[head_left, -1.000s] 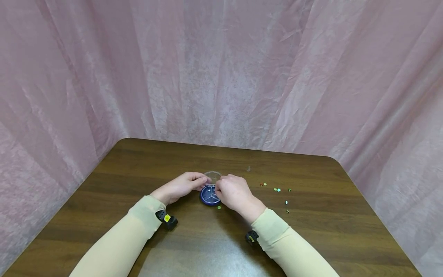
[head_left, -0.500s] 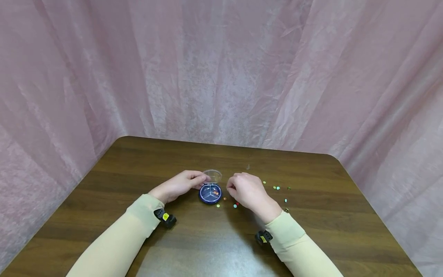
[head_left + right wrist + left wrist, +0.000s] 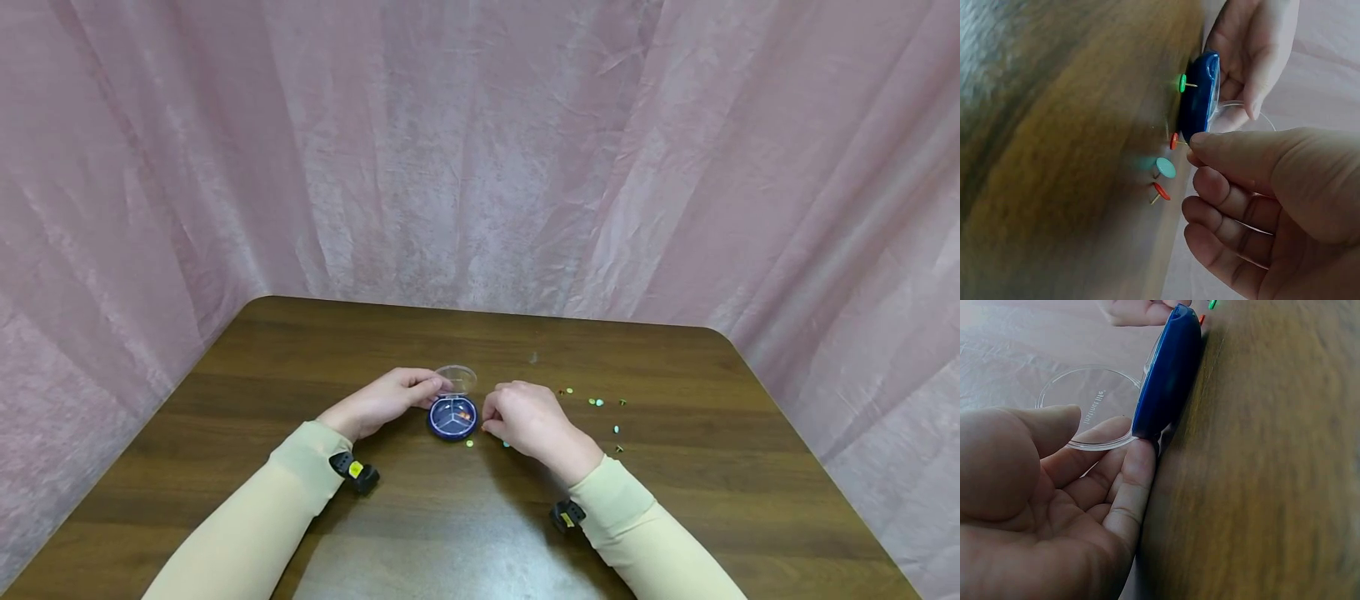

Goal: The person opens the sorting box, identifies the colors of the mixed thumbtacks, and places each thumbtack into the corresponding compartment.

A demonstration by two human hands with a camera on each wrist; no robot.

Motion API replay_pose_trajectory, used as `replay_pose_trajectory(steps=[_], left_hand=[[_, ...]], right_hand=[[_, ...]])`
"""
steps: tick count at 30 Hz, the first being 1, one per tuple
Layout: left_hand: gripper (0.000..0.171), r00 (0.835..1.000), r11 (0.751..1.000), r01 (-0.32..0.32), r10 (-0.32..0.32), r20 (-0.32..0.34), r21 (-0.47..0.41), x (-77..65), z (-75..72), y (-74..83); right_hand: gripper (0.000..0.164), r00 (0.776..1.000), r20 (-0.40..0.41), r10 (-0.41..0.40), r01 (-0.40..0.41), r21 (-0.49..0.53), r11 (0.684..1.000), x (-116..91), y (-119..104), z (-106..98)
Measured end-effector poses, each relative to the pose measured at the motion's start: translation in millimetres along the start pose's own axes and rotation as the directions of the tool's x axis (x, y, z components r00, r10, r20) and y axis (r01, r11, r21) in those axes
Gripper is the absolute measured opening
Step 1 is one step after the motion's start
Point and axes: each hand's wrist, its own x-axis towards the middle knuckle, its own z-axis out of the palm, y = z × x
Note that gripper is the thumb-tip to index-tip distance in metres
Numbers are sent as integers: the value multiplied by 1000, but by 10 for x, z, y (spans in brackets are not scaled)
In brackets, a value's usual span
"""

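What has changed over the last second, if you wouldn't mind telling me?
The right hand has moved rightward off the blue case and is beside it, fingertips at the pin of a red tack, apparently pinching it. Orange-red pieces show in the case's right compartment, which the hand partly hid before. The left hand stays at the open clear lid; the case hasn't visibly moved.

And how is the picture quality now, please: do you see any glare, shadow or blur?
Head view: pale glare on the near part of the table, a soft dark shadow below the right hand; left wrist view: hazy at upper left, table grain smeared, blue case clearer; right wrist view: table grain blurred, whitish glare in the upper-left corner, turquoise thumbtack fairly crisp.
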Motion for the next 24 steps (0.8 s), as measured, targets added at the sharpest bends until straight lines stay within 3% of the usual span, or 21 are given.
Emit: replay_pose_trajectory(steps=[24], left_hand=[[39, 1000, 1000, 25, -25, 6, 6, 4, -12, -19]], right_hand=[[14, 1000, -19, -5, 5, -21, 1000, 8, -42, 84]])
